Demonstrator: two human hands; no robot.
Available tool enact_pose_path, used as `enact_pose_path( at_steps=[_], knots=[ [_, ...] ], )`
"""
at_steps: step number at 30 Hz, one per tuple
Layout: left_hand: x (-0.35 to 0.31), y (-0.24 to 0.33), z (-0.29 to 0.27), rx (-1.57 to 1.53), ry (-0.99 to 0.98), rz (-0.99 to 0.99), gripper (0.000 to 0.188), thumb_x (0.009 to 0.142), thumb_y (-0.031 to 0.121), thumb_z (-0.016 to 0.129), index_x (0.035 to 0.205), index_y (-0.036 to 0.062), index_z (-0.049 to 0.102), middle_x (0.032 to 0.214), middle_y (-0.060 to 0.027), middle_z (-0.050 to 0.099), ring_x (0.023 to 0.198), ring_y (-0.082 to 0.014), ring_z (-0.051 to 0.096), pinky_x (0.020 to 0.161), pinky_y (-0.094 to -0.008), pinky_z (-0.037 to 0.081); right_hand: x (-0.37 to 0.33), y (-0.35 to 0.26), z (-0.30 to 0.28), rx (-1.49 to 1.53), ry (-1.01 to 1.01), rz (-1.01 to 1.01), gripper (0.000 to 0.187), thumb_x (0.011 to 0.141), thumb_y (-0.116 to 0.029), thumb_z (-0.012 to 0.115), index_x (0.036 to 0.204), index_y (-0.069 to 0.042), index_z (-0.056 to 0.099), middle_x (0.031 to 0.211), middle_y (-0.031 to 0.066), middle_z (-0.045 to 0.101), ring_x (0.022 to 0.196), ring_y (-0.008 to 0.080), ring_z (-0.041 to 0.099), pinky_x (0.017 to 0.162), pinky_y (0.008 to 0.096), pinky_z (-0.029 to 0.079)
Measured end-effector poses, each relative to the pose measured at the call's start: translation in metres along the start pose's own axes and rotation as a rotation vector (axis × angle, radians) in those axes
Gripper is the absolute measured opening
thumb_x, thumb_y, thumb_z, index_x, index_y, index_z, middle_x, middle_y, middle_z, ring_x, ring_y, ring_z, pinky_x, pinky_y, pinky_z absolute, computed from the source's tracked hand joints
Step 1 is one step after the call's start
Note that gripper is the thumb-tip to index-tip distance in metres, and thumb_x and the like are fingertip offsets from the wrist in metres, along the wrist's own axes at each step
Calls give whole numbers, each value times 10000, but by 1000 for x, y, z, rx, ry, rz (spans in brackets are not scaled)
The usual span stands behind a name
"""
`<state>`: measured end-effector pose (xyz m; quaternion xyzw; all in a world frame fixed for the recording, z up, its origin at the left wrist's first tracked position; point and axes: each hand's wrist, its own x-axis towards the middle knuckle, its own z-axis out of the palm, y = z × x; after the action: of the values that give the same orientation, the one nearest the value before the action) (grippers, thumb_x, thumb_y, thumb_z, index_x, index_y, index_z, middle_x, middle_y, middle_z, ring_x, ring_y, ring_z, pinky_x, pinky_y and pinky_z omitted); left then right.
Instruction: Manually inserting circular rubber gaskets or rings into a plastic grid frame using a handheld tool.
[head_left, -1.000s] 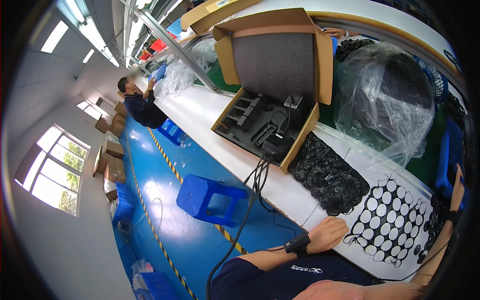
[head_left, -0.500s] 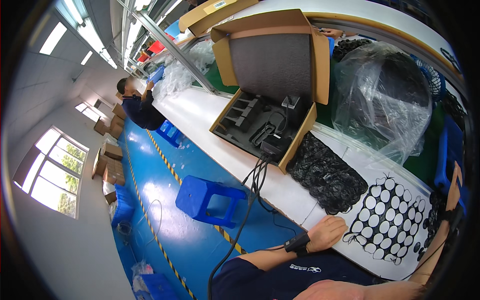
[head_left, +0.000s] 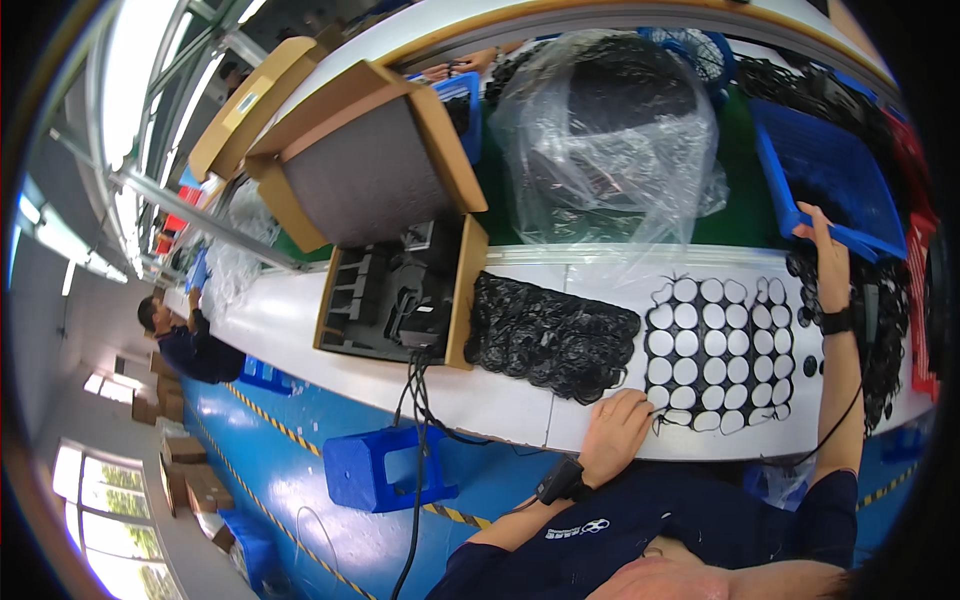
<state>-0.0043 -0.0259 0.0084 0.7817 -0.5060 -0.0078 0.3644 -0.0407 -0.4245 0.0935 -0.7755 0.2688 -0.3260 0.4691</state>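
Note:
My left hand (head_left: pixel 616 434) rests at the table's near edge, fingers curled together by the corner of a flat black lattice (head_left: pixel 709 343). Rows of round white areas fill this lattice, and thin black strands stick out along its edges. Whatever the left fingers may pinch is too small to make out. Just beyond that hand lies a heap of black coiled pieces (head_left: pixel 556 338). My right hand (head_left: pixel 828 258) reaches out to the right, its fingers closed on the near rim of a blue plastic bin (head_left: pixel 835 150). Small black discs (head_left: pixel 808 340) lie near my right forearm.
An open cardboard box (head_left: pixel 470 290) with dark foam and black devices stands left of the heap, cables hanging from it. A clear plastic bag (head_left: pixel 610 150) with dark contents sits behind. Blue stools (head_left: pixel 370 470) stand on the floor. Another person (head_left: pixel 195 340) works far left.
My view has swung to the right, bringing the blue bin and my right hand fully into sight. My left hand still lies at the lattice's near left corner.

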Motion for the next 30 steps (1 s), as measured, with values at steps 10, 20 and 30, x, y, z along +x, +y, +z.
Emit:
enact_pose_path(
  at_steps=[10,20,30],
  knots=[
    [16,-2,6,36,85,-83,172,827,55,668,979,8,604,1051,-124,597,949,-320,559,843,-418,430,-101,17,30,483,-195,295,338,972,-251,604,1202,-7,645,963,64,682,887,114,638,835,240,495],
    [20,4,2,-185,47,-235,182,835,2,644,1007,-24,592,1012,-168,614,877,-342,609,781,-401,492,-166,-6,50,455,-605,427,325,976,-258,593,1205,-38,660,1001,65,695,888,116,661,780,240,530],
    [19,-1,0,-163,-24,-247,163,875,-20,592,1033,-10,630,954,-154,631,887,-321,628,778,-379,504,-183,-23,58,119,-887,172,302,954,-300,613,1171,-100,682,1014,54,712,893,164,682,808,273,529]
  ],
)
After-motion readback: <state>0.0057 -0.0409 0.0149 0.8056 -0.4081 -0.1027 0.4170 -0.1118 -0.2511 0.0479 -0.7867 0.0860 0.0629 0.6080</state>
